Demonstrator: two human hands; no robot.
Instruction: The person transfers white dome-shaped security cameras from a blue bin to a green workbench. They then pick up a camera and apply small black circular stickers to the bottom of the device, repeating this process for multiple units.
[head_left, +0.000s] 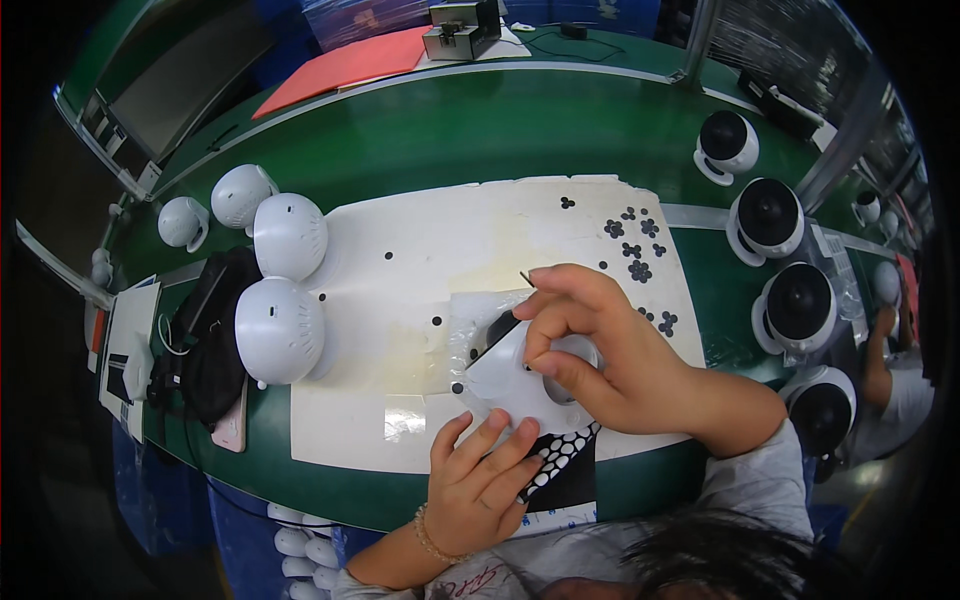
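A rounded white camera housing [505, 375] lies on clear bubble wrap [462, 325] in front of me. My left hand [480, 475] rests its spread, stretched fingers on the housing's near edge. Over the housing's far right side, my right hand [610, 355] has thumb and finger pinched together. A tiny dark spot shows at the pinch, too small to name. Near its raised finger a thin dark tip [526, 279] sticks out; I cannot tell what it belongs to. Under the housing's near side sits a black sheet with white round spots [562, 462].
White round cameras [290, 238] stand on the left, beside a black bag [215, 350]. Several with black fronts [800, 305] line the right. Black dots and clusters [640, 270] dot the white mat [350, 430]. A metal box [460, 35] stands far back; another person's arm [880, 360] shows right.
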